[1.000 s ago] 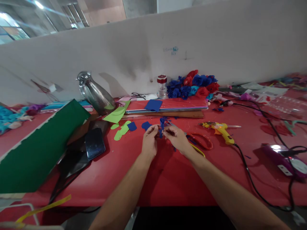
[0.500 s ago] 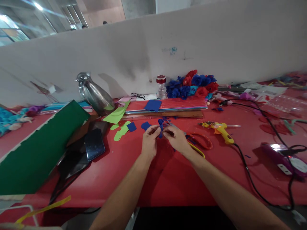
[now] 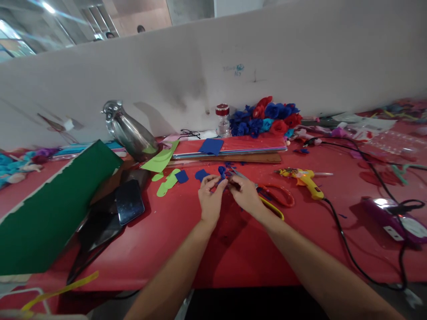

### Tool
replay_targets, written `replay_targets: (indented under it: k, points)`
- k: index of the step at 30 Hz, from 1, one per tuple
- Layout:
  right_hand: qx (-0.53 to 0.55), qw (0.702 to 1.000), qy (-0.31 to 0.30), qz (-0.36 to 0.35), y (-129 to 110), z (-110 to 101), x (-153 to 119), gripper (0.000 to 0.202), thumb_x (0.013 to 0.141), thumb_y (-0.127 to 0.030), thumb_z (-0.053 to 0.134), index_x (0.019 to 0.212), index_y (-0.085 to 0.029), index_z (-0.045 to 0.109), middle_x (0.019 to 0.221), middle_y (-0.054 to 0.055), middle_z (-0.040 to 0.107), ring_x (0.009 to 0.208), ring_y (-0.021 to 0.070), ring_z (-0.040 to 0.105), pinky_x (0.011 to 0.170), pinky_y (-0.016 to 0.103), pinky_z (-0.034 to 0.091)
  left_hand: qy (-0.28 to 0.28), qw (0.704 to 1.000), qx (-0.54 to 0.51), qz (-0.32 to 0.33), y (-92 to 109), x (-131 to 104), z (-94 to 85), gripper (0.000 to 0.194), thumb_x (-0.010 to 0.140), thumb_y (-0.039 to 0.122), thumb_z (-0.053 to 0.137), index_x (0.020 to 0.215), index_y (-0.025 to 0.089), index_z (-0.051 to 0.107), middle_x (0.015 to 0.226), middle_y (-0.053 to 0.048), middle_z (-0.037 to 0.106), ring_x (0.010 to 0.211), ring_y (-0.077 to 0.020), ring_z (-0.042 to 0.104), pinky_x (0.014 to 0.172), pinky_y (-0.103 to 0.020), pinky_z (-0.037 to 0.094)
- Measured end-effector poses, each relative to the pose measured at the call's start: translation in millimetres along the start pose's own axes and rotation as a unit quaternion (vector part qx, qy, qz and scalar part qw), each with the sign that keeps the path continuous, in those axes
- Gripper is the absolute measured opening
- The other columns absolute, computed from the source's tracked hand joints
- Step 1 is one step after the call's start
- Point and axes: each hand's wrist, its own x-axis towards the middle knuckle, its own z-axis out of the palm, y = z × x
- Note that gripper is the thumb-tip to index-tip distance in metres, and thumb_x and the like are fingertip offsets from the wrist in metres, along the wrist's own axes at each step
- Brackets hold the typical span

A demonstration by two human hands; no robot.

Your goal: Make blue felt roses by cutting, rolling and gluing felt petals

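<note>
A small, crumpled blue piece, shaped like a paper flower bud, stands upright between my hands above the red table. My left hand pinches its lower end between thumb and fingers. Close beside it, my right hand is closed with its fingertips pressed together; what lies in that pinch is hidden. Scissors with red and yellow handles lie under and beside my right hand. Blue paper pieces and light green cut-outs rest to the left of my left hand.
A yellow glue gun with a black cord lies at right, near a purple device. Stacked sheets, a jar and paper flowers line the wall. At left are a metal jug, phone and green board.
My left thumb has shifted up and right across the lower end of the blue piece, whose top now looks more tightly bunched. My right hand stays close beside it.
</note>
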Motion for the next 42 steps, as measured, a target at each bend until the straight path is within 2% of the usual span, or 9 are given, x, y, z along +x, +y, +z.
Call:
replay_targets:
  k: [3,6,9,13,17,22,31,42]
  points:
    - [0.012,1.0,-0.016,-0.004,-0.9,0.7,-0.4,0.016,0.076,-0.02,0.047,0.071,-0.02,0.062,0.069,0.002,0.065,0.063,0.0165,0.057,0.062,0.027,0.042,-0.011,1.0,-0.013,-0.01,0.2,0.2,-0.3,0.018,0.068,0.036,0.07,0.076,0.02,0.074,0.082,-0.003,0.06,0.081,-0.0141,0.056,0.079,-0.028,0.045]
    - [0.039,0.999,0.009,0.022,-4.1,-2.6,0.8,0.014,0.074,-0.026,0.051,0.075,-0.02,0.063,0.072,0.003,0.066,0.066,0.0172,0.058,0.064,0.028,0.043,-0.026,0.999,-0.026,-0.024,1.0,1.0,-0.1,0.016,0.067,0.033,0.07,0.075,0.02,0.075,0.08,-0.003,0.064,0.08,-0.0146,0.058,0.078,-0.028,0.046]
    - [0.113,0.992,0.04,0.047,-11.0,-10.2,2.9,0.015,0.074,-0.032,0.053,0.075,-0.02,0.061,0.072,0.002,0.064,0.065,0.0157,0.057,0.064,0.027,0.043,-0.041,0.998,-0.033,-0.043,1.8,1.8,0.7,0.013,0.067,0.03,0.069,0.073,0.02,0.075,0.078,-0.003,0.068,0.079,-0.0155,0.06,0.077,-0.029,0.047]
    - [0.176,0.982,0.036,0.064,-21.2,-19.4,5.4,0.015,0.074,-0.035,0.055,0.073,-0.02,0.058,0.069,-0.001,0.061,0.065,0.0137,0.055,0.062,0.025,0.042,-0.037,0.999,0.01,-0.039,1.8,2.6,0.8,0.009,0.066,0.028,0.07,0.069,0.02,0.074,0.076,-0.003,0.07,0.079,-0.0166,0.062,0.079,-0.03,0.048]
    - [0.164,0.984,0.033,0.066,-24.6,-21.7,6.2,0.015,0.074,-0.034,0.055,0.07,-0.02,0.057,0.065,-0.002,0.058,0.06,0.0124,0.051,0.059,0.024,0.04,-0.049,0.997,0.058,-0.007,1.4,2.2,-0.2,0.006,0.067,0.026,0.07,0.069,0.021,0.074,0.077,-0.004,0.071,0.079,-0.0169,0.062,0.08,-0.03,0.048]
    - [0.143,0.987,0.051,0.045,-24.4,-21.9,6.0,0.015,0.072,-0.031,0.052,0.064,-0.019,0.055,0.058,-0.003,0.055,0.055,0.0112,0.048,0.055,0.023,0.038,-0.065,0.995,0.081,-0.001,1.4,1.5,-0.1,0.006,0.068,0.024,0.069,0.07,0.021,0.074,0.077,-0.004,0.071,0.077,-0.0172,0.062,0.077,-0.031,0.049]
    - [0.139,0.986,0.069,0.054,-26.5,-22.9,6.0,0.014,0.072,-0.031,0.053,0.062,-0.02,0.053,0.057,-0.002,0.056,0.055,0.0115,0.049,0.055,0.024,0.038,-0.048,0.998,0.019,-0.023,-0.1,0.4,1.2,0.007,0.063,0.029,0.074,0.067,0.023,0.074,0.074,-0.004,0.071,0.076,-0.0186,0.061,0.078,-0.033,0.048]
    - [0.195,0.973,0.113,0.057,-24.4,-22.9,5.6,0.017,0.076,-0.033,0.054,0.066,-0.02,0.052,0.058,-0.004,0.048,0.056,0.0105,0.044,0.056,0.024,0.037,-0.041,0.997,0.002,-0.058,-0.4,1.9,1.3,0.009,0.063,0.029,0.073,0.067,0.022,0.074,0.073,-0.002,0.069,0.078,-0.0179,0.061,0.081,-0.032,0.045]
